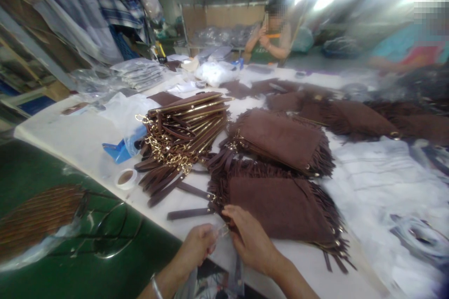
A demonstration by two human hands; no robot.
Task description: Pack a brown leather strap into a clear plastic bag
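Probably mid-fastening, the left hand [200, 244] pinches a likely clasp [223, 230] left of the near bag [280, 208]; the right hand's [249, 238] grip is unclear. Next calls for careful alignment.

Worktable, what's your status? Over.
Left hand and right hand close together, small shiny piece between them, blurred. Fringed brown pouch beside right hand. Possibly in the way: brown strap beyond left hand.

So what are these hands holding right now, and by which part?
A small shiny piece sits between the left hand and right hand, apparently held at the fingertips; it's too blurred to tell by which part.
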